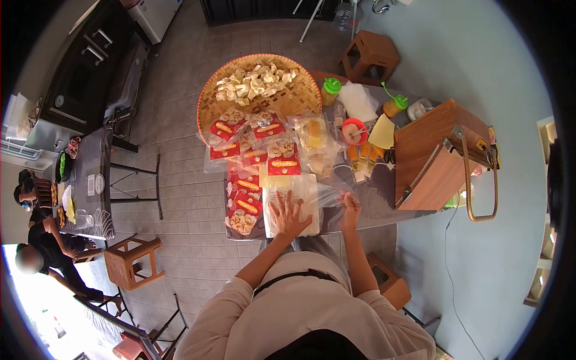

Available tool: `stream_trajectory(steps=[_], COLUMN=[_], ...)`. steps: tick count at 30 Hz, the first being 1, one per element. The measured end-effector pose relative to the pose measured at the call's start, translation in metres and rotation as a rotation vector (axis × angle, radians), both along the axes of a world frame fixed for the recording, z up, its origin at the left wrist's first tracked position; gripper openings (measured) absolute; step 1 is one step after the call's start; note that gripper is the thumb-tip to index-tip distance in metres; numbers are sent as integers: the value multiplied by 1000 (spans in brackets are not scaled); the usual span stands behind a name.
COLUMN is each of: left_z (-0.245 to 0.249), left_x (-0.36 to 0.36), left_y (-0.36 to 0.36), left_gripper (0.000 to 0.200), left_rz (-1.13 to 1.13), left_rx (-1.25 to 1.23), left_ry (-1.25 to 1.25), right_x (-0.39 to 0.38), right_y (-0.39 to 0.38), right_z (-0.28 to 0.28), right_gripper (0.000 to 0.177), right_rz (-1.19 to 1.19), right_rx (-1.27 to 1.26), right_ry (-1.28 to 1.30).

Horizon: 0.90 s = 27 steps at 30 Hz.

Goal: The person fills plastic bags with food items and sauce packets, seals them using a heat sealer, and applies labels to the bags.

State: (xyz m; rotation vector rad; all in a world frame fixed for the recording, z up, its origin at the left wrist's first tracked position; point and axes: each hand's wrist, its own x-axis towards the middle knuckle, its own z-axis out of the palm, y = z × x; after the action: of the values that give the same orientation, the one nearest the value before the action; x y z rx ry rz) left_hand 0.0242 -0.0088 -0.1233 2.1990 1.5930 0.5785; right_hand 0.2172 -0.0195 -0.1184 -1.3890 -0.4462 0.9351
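Observation:
My left hand (288,215) lies flat with fingers spread on a pale rectangular slab or stack (309,222) at the table's front edge. To its right, my right hand (350,210) pinches the edge of a clear plastic sheet or bag (331,195), which stretches back toward the slab. Just beyond the slab are filled clear packs with red labels (284,166). Left of my left hand lie flat red printed labels (246,205). Whether the plastic is attached to the slab I cannot make out.
A round woven tray (306,99) holds pale, folded pieces. Right of it stand green-lidded jars (330,90), a red bowl (354,132) and a wooden box (441,153) with a metal handle. A brown stool (132,263) stands left; people (51,243) sit at another table.

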Motion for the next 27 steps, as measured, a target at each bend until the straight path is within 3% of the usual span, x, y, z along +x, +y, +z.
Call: stream_trajectory(steps=[12, 16, 18, 20, 22, 23, 25, 26, 27], left_z=[-4, -6, -2, 1, 2, 0, -3, 5, 1], left_x=[-4, -5, -7, -10, -8, -6, -5, -2, 0], left_y=[-3, -3, -3, -6, -5, -3, -3, -3, -3], left_gripper=[73, 79, 80, 80, 80, 80, 75, 70, 70], left_rz=[-50, -66, -80, -99, -99, -115, -186, -295, -299], left_rx=[67, 102, 62, 17, -2, 3, 16, -109, -103], left_ry=[-15, -33, 0, 32, 35, 24, 70, 180, 176], right_x=[-22, -4, 17, 85, 87, 97, 118, 123, 125], right_y=[9, 17, 18, 20, 39, 38, 31, 26, 24], right_z=[17, 5, 2, 5, 87, 92, 101, 100, 96], right_gripper=[25, 25, 28, 29, 31, 31, 32, 32, 32], right_rz=[-270, -284, -260, 56, -402, -417, -56, 82, 77], right_rx=[178, 176, 271, 731, 154, 160, 21, 15, 19], right_ry=[257, 179, 284, 261, 53, 43, -62, 15, 10])
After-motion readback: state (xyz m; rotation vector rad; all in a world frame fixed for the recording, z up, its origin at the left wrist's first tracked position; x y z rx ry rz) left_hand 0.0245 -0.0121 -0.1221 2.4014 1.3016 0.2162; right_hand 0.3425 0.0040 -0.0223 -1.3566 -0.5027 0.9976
